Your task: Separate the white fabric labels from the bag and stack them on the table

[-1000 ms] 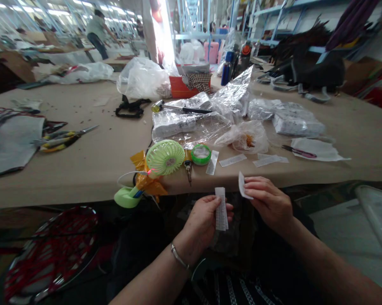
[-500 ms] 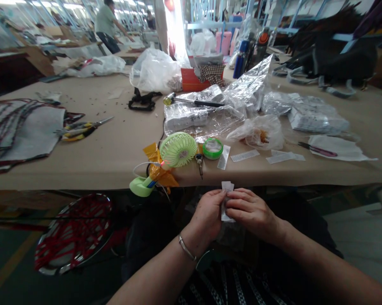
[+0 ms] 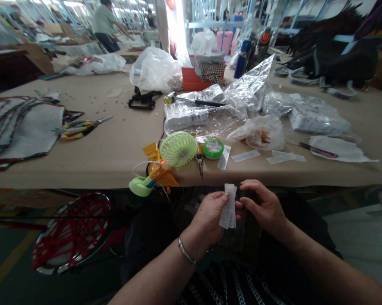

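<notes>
Below the table's front edge, my left hand [image 3: 211, 216] pinches a small stack of white printed labels [image 3: 228, 206] upright between thumb and fingers. My right hand [image 3: 264, 207] sits just right of the stack, fingers curled, its fingertips touching the labels' right edge. On the table above lie loose white label strips [image 3: 245, 156], more label strips [image 3: 285, 157] and one short label strip [image 3: 224, 157].
At the table's [image 3: 114, 148] front edge stand a green handheld fan [image 3: 177, 149] and a green tape roll [image 3: 213, 148]. Clear plastic bags [image 3: 206, 114], scissors [image 3: 82, 126] and grey fabric [image 3: 22, 127] lie farther back. A red-wrapped hoop [image 3: 71, 231] sits below left. A person works far behind.
My right hand brought its single label to the stack in my left hand, joined it there, then drew slightly right. The stack now stands clear of my fingers.
</notes>
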Action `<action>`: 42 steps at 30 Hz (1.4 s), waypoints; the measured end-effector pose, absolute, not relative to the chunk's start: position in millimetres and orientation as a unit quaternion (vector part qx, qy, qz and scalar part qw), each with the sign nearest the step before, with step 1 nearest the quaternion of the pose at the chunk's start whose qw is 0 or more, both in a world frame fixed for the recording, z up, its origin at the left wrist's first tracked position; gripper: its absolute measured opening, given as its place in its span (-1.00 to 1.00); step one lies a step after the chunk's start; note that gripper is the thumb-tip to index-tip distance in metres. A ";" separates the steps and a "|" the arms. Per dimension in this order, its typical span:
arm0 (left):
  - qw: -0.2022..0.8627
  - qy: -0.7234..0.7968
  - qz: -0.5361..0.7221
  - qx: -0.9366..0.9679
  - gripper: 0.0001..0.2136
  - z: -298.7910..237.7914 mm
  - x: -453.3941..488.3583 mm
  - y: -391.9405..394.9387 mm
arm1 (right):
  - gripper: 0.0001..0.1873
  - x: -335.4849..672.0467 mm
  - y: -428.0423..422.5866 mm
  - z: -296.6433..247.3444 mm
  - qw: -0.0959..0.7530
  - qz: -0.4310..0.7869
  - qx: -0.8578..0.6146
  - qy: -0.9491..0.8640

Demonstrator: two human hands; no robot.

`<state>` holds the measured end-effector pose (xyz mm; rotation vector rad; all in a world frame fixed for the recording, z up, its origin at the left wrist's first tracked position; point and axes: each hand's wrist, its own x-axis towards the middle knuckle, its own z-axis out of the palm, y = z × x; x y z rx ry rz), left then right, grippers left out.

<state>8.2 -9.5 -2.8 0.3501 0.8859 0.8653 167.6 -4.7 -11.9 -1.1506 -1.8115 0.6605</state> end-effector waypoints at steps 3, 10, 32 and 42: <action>0.800 0.418 0.391 0.180 -0.83 -0.7 8.6 -13.7 | -0.78 162.8 0.9 -12.0 0.396 0.474 -0.508 -0.601; 0.847 0.335 0.357 0.206 -0.81 0.4 1.9 -21.5 | -0.78 145.8 -1.7 -12.2 0.401 0.626 -0.478 -0.467; 0.900 0.278 0.273 0.197 -0.85 -8.2 -12.7 -33.1 | -0.79 145.2 13.9 -23.6 0.238 0.844 -0.205 -0.435; 0.871 0.321 0.314 0.199 -0.84 -9.6 -15.1 -31.8 | -0.61 143.8 3.7 -18.9 0.322 0.655 -0.362 -0.580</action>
